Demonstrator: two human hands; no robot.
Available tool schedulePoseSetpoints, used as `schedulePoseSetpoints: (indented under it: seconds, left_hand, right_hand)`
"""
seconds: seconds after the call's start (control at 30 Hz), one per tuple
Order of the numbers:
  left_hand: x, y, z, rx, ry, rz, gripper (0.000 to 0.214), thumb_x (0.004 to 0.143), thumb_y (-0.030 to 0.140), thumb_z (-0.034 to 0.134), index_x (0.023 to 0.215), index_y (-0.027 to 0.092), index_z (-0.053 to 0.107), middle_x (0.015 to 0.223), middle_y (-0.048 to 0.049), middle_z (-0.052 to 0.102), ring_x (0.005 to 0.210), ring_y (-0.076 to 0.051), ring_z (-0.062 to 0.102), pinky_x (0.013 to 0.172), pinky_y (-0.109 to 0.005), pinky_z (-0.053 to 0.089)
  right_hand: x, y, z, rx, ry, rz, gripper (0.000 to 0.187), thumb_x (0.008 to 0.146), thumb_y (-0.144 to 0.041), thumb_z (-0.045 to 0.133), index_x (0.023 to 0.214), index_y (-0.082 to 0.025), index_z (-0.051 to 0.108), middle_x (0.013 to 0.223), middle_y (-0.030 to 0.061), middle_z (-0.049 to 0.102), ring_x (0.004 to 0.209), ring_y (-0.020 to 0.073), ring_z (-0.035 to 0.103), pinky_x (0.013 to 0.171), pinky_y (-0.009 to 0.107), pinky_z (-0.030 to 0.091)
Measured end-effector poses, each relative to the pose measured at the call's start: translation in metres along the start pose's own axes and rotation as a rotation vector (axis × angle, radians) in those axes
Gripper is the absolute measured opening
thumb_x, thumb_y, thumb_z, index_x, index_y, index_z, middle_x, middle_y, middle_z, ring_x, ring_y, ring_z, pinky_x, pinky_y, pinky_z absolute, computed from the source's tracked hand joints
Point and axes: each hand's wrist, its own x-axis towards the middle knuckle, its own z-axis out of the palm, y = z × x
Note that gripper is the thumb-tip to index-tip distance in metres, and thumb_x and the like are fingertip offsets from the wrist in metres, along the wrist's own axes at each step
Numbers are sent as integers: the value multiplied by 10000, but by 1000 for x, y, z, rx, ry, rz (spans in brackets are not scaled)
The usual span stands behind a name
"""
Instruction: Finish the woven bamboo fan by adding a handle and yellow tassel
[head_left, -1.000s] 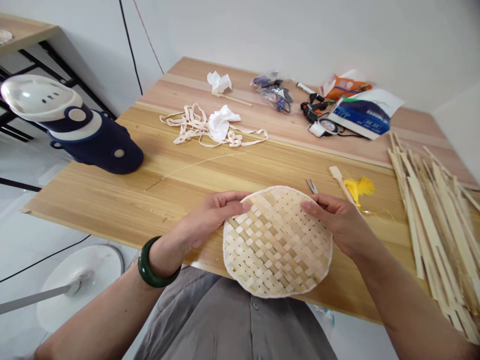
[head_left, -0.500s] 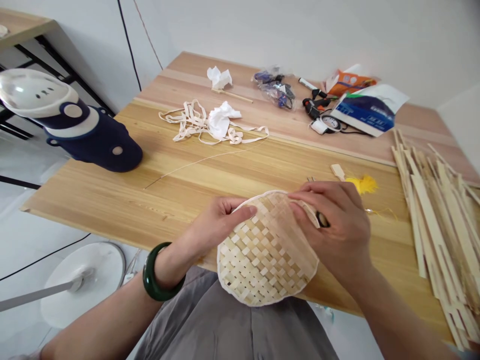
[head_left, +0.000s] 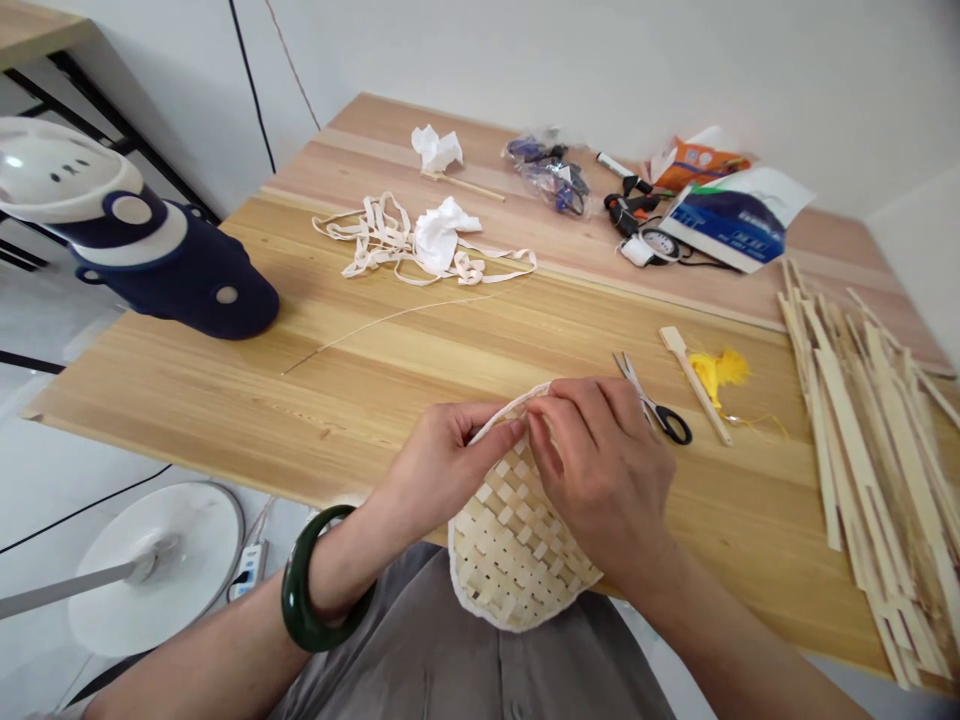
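A round woven bamboo piece (head_left: 517,540) with a white edging is held tilted over my lap at the table's front edge. My left hand (head_left: 446,465), with a dark green bangle (head_left: 307,585) on its wrist, pinches the upper left rim, thumb on the woven face. My right hand (head_left: 600,460) has its fingertips closed on the upper rim, close to the left thumb, and covers the piece's right part. Black-handled scissors (head_left: 660,410) lie just beyond the right hand. Beside them are a small pale wooden paddle (head_left: 697,385) and a yellow tuft (head_left: 718,375).
Pale bamboo strips (head_left: 862,460) are heaped at the right. Cream tape (head_left: 382,240) lies tangled mid-table with white tissue (head_left: 442,235). A glue gun (head_left: 626,212) and blue packet (head_left: 727,225) lie at the back right. A navy-and-white figure-shaped object (head_left: 180,260) stands left.
My right hand has moved left along the rim, up to my left thumb. The scissors and paddle are now uncovered. The woven piece has tilted and shifted slightly.
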Motion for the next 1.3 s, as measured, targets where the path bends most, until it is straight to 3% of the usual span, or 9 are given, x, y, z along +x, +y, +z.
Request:
schedulePoseSetpoints:
  seconds: [0.07,0.27,0.37,0.57,0.73,0.97,1.17,1.3]
  left_hand:
    - [0,-1,1,5,2,2,252,829,382,612,728,165,691,664,21,590,609,-113,483,534,-206,378]
    - [1,-4,-1,-69,-1,-72,254,807,401,619,759,159,676,685,-10,634,630,-139,542,540,-226,392]
    - [1,-5,-1,-74,0,-81,252,805,407,616,770,164,675,695,-12,646,639,-149,560,547,-232,399]
    - [-1,-2,5,68,29,24,265,851,380,569,719,168,658,705,7,616,671,-140,520,595,-226,398]
    - [-6,4,12,234,76,120,282,893,316,503,682,168,616,647,24,528,672,-133,464,616,-218,369]
    - [-4,0,4,186,26,66,293,869,323,516,639,164,601,602,27,432,587,-105,363,503,-214,284]
    - [0,-6,-1,25,1,-25,288,817,381,578,626,168,616,573,22,515,556,-109,429,487,-217,310]
    - [1,-9,-2,-48,-17,-65,268,789,410,604,688,171,671,604,1,604,590,-143,535,510,-231,378]
  right_hand:
    - [0,0,3,29,-9,27,68,900,-138,547,891,-201,571,899,72,666,875,238,563,738,359,477]
    - [-5,7,7,386,10,244,71,888,-156,510,909,-221,531,922,45,626,914,224,566,800,389,476]
    - [-6,6,6,406,13,281,75,890,-169,544,911,-239,560,930,31,639,917,222,573,828,408,474]
    - [-4,-2,4,250,47,230,61,894,-175,598,880,-234,603,902,41,670,901,229,572,789,384,484]
    - [2,-5,-2,136,-20,175,117,898,-135,536,832,-228,561,852,53,656,866,241,550,698,373,457]
    - [12,15,6,193,-121,-42,122,849,-122,519,778,-221,520,793,49,634,812,225,541,658,344,449]
    - [6,23,8,444,-86,62,130,789,-107,520,803,-236,508,820,22,627,836,211,553,744,364,473]
    - [1,26,5,447,-45,150,125,804,-119,551,816,-244,542,822,15,636,860,218,566,781,388,482]
